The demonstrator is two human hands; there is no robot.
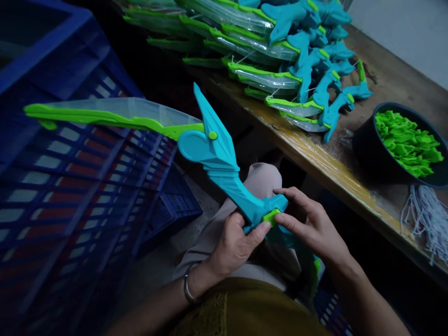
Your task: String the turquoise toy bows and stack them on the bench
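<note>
We've got the teal-and-green toy bow (222, 156) over the lap, one limb running up-left toward the blue crate (79, 158), the other end dropping under the right forearm, mostly hidden. Left hand (236, 245) is clasped round the teal middle section, thumb up against the small green piece (270, 217) set in it. Right hand (308, 224) has its thumb on that same piece, index finger out at the far edge of the teal block; can't tell if that's a firm pinch. Visible limb: green rail with a clear panel along its upper side, round green button where it meets the teal. Metal bangle (188, 285) on our left wrist. Table (385, 77) ahead carries a stack of similar bows (304, 60), teal ends toward the right. Near its right end: black tub (364, 154) of loose green parts (408, 142), white strings (424, 221) hanging over the edge just below.
</note>
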